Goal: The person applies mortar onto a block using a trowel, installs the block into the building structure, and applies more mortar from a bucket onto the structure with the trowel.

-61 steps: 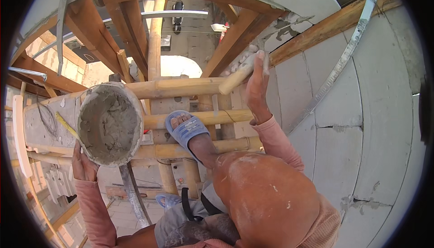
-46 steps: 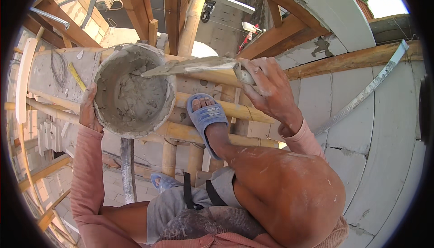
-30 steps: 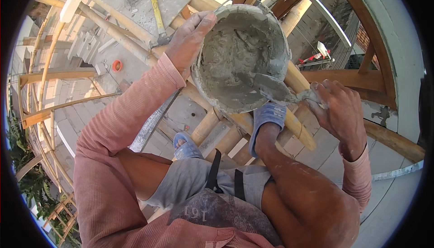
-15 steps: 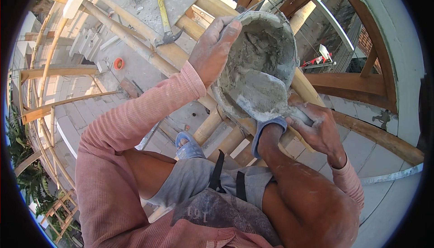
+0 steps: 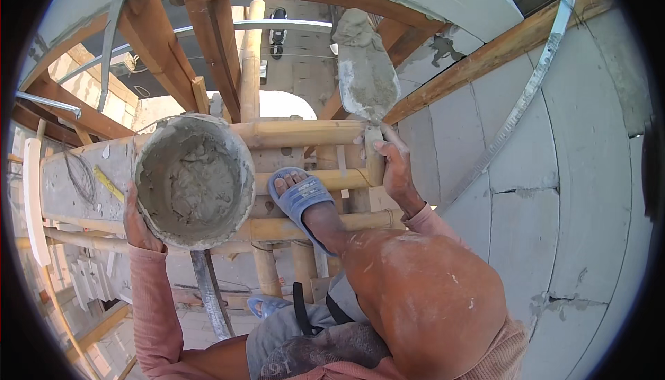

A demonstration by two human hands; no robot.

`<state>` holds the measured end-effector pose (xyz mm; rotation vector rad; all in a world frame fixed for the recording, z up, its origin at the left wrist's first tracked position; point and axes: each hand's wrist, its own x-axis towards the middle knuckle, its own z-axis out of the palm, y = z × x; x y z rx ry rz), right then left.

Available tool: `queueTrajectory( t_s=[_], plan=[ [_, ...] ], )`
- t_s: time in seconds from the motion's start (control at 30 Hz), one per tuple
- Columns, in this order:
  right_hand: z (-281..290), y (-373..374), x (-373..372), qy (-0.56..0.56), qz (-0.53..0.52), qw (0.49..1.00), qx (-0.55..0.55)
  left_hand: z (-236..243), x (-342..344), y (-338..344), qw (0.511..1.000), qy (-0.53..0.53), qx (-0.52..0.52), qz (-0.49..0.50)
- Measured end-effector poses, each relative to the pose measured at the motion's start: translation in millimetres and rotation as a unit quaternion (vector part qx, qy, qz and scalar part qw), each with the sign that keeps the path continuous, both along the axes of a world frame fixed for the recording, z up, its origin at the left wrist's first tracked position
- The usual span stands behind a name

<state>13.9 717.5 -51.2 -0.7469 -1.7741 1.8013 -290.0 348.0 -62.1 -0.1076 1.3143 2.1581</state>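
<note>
A bucket (image 5: 241,172) with a mortar-crusted rim stands at the left, tilted so its inside shows. Wet grey mortar (image 5: 206,180) lies in its bottom. My left hand (image 5: 141,222) grips the bucket's left side, the fingers partly hidden behind the wall. Out at the right, my right hand (image 5: 397,172) is wrapped round the handle of a trowel (image 5: 374,89). The trowel's blade points away from me, its face coated in mortar, with a thick lump of mortar (image 5: 355,30) at the far end. Blade and lump appear next to the grey-smeared wall edge.
Bamboo poles (image 5: 305,133) form the scaffold, and my sandalled foot (image 5: 305,196) rests on them. A block wall (image 5: 519,137) rises at the right, with a long metal strip (image 5: 516,113) against it. Wooden beams (image 5: 156,44) cross ahead. A yellow-handled hammer (image 5: 107,184) lies left of the bucket.
My view has swung right. The trowel has come out of the bucket and moved right and away, carrying mortar. My left hand still holds the bucket, now at the left.
</note>
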Motion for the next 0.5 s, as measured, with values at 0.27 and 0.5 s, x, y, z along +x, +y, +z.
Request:
queueTrajectory(
  t_s=[0.27,0.5],
  plan=[
    [-15.3,67.4,34.7,0.109,-0.272,0.953,0.075,-19.7,-12.6,-5.9,0.995,-0.085,0.042,-0.02],
    [-27.0,100.4,21.0,0.192,-0.3,0.934,-0.018,-31.5,-16.9,-15.4,0.995,-0.094,0.028,-0.011]
  ],
)
